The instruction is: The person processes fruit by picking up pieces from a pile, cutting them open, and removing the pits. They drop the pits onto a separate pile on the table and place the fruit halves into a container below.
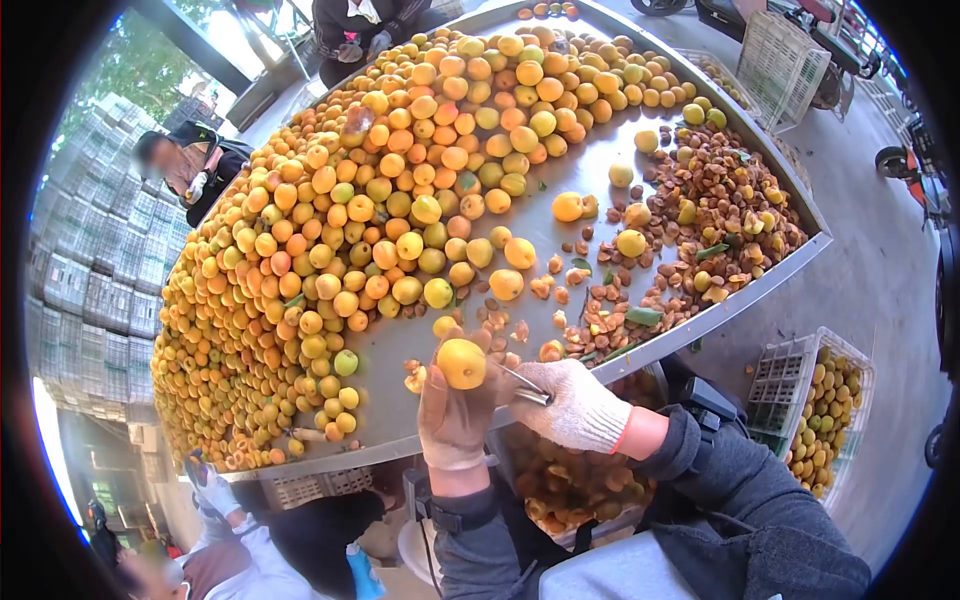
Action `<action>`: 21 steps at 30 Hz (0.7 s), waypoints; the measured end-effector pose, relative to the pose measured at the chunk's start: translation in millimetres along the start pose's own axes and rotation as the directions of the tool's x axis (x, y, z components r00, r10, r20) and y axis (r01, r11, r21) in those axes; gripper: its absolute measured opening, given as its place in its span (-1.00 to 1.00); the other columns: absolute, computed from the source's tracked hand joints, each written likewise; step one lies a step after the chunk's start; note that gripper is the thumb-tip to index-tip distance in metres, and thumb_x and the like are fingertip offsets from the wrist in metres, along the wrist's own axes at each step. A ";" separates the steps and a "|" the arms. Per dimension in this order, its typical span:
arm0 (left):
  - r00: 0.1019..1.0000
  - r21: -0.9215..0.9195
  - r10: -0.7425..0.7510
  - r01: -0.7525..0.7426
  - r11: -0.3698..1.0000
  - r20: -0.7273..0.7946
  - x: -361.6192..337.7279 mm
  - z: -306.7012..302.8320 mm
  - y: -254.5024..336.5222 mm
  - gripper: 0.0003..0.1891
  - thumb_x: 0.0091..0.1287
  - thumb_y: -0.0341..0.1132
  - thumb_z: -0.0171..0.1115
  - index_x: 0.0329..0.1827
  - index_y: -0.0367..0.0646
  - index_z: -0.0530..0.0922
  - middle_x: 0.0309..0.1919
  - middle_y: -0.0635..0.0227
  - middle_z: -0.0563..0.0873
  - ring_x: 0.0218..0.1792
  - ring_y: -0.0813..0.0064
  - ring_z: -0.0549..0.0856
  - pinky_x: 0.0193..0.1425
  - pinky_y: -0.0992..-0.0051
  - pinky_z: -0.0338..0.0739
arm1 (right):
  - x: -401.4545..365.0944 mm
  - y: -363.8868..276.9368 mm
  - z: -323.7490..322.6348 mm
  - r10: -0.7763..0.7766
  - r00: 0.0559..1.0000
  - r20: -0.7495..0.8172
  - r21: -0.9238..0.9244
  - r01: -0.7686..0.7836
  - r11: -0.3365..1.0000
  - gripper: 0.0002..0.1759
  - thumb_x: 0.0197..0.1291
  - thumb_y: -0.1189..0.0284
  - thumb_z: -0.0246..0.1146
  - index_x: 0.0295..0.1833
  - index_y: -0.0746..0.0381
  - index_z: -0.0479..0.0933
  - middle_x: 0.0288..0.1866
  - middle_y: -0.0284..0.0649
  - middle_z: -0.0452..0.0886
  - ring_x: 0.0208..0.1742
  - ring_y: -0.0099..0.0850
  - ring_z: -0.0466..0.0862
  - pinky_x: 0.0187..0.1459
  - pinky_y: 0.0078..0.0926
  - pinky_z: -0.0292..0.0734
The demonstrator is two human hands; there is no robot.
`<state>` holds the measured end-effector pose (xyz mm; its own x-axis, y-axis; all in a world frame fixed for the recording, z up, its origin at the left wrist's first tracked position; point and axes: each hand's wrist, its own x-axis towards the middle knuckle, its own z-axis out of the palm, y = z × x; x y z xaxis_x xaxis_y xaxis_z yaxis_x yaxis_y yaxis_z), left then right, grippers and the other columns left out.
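Note:
My left hand, in a stained work glove, is closed around a yellow-orange apricot just above the table's near edge. In a white knitted glove, my right hand grips a thin shiny metal tool. Its front end points at the apricot's right side; the kind of tool I cannot tell. Behind the hands, apricot pieces and brown pits lie on the metal table. A large heap of whole apricots covers the left and far part.
A pile of brown pits lies right on the table. Below the rim, a container holds opened apricots. A white crate of apricots stands on the right floor. Co-workers sit at the left and far sides; one gloved hand is at lower left.

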<state>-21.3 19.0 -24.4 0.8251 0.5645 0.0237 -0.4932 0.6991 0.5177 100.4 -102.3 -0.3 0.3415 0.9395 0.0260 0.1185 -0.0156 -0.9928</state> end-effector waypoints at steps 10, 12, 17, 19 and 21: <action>0.996 0.243 0.044 -0.024 0.970 -0.078 -2.4 1.3 -6.8 -0.37 0.29 -0.09 0.28 0.37 -0.17 0.35 0.18 0.19 0.58 0.21 0.09 0.55 0.35 -0.10 0.34 | 1.4 1.0 -0.1 0.065 0.997 0.036 -0.136 -0.060 0.989 -0.84 0.07 0.43 0.24 -0.22 0.24 0.57 -0.33 0.01 0.64 -0.24 0.02 0.65 -0.19 -0.20 0.57; 0.994 0.250 0.047 -0.021 0.968 -0.096 -2.8 0.4 -7.8 -0.36 0.29 -0.02 0.29 0.35 -0.16 0.36 0.14 0.19 0.60 0.20 0.04 0.55 0.34 -0.10 0.36 | 1.3 0.3 -1.4 0.027 0.997 0.073 -0.158 -0.015 0.987 -0.80 0.05 0.45 0.23 -0.18 0.25 0.57 -0.33 0.02 0.64 -0.23 0.03 0.65 -0.20 -0.18 0.57; 0.977 0.279 0.042 0.018 0.960 -0.210 -4.6 -7.9 -9.1 -0.35 0.23 0.16 0.27 0.25 -0.10 0.46 0.02 0.23 0.66 0.05 -0.09 0.63 0.12 -0.05 0.58 | 1.6 -0.4 0.2 -0.024 0.998 0.064 -0.194 0.036 0.980 -0.75 0.04 0.44 0.22 -0.12 0.23 0.58 -0.31 0.03 0.65 -0.23 0.03 0.65 -0.19 -0.16 0.57; 0.977 0.272 0.044 0.015 0.962 -0.210 -4.5 -8.3 -9.5 -0.34 0.22 0.16 0.28 0.23 -0.11 0.46 0.01 0.22 0.66 0.02 -0.09 0.65 0.09 -0.04 0.60 | 2.2 0.1 1.1 -0.033 0.998 0.062 -0.231 0.046 0.972 -0.74 0.04 0.44 0.22 -0.11 0.23 0.59 -0.31 0.03 0.65 -0.23 0.02 0.65 -0.19 -0.16 0.57; 0.976 0.263 0.051 0.007 0.965 -0.213 -5.0 -7.8 -9.5 -0.34 0.21 0.17 0.28 0.22 -0.13 0.47 -0.01 0.20 0.67 0.00 -0.09 0.66 0.06 -0.03 0.62 | 1.9 0.2 3.1 -0.048 0.998 0.036 -0.255 0.055 0.965 -0.73 0.04 0.43 0.21 -0.10 0.21 0.59 -0.31 0.03 0.65 -0.23 0.01 0.65 -0.19 -0.17 0.58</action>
<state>-22.8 13.0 -36.2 0.7211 0.6800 -0.1328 -0.3976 0.5631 0.7244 98.3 -99.4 -0.8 0.3014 0.9510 0.0692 0.3711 -0.0502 -0.9272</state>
